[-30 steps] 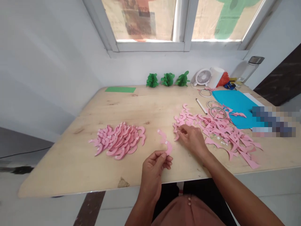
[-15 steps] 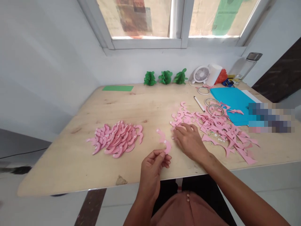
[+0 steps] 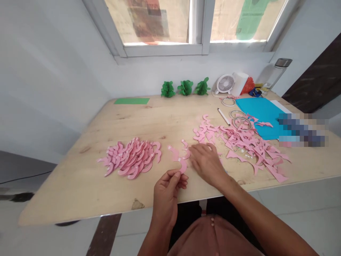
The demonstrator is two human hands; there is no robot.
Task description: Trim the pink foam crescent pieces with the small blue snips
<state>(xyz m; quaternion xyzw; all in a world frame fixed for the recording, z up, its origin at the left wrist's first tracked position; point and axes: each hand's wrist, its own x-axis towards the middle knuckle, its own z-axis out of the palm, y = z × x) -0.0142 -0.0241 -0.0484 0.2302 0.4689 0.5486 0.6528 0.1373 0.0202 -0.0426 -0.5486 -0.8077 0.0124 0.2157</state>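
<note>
My left hand (image 3: 169, 183) pinches the lower end of a curved pink paper strip (image 3: 183, 165) between thumb and fingers, near the table's front edge. The strip is joined to another pink curve (image 3: 174, 153), and a pale patch shows where they meet. Just to the right, my right hand (image 3: 206, 161) has its fingertips closed on a second crescent-shaped pink paper piece (image 3: 186, 153), which touches or overlaps the first. Its fingertips are partly blurred. Left of both hands lies a heap of layered pink paper curves (image 3: 138, 156) with pale patches on their ends.
Loose pink curves (image 3: 204, 128) and pink paper offcuts (image 3: 245, 140) lie to the right. Behind them are tape rolls (image 3: 242, 123), a white marker (image 3: 223, 116) and blue sheets (image 3: 262, 106). Green paper shapes (image 3: 185, 88), a small fan (image 3: 225, 84) and a bottle (image 3: 277, 76) line the wall.
My right hand has moved left from the loose pink curves, bringing a pink piece against the strip in my left hand. The left hand still grips its strip.
</note>
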